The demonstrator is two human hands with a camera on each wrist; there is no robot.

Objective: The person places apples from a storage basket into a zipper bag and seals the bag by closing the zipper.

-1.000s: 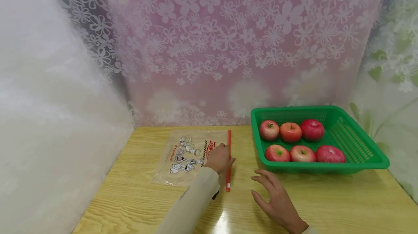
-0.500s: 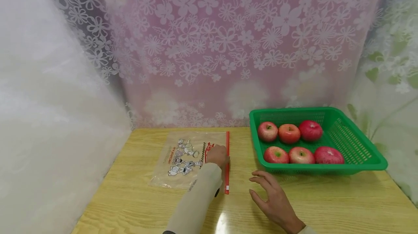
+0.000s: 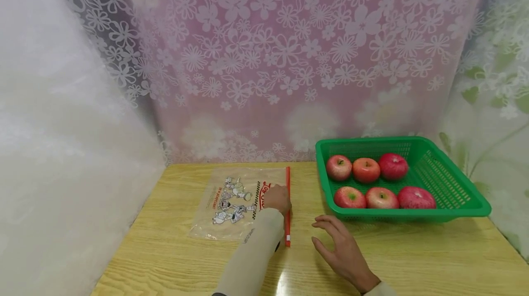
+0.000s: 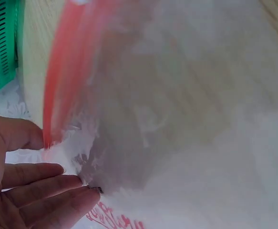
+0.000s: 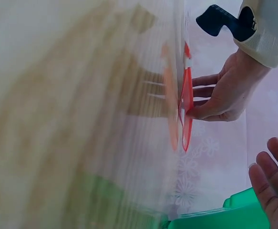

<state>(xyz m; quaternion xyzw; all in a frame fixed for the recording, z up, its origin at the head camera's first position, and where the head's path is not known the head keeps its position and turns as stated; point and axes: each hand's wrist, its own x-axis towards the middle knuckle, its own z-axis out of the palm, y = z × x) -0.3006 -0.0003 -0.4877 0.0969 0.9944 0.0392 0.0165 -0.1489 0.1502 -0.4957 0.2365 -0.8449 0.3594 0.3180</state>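
head view — left hand (image 3: pixel 278 198) pinches the red-edged bag (image 3: pixel 237 204) — right hand (image 3: pixel 345 254) hovers nearby, relaxed.

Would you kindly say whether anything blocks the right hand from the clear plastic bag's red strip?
Nothing visible does: in the head view, only wooden tabletop lies between the right hand and the red strip of the clear plastic bag. The left hand is at that strip.
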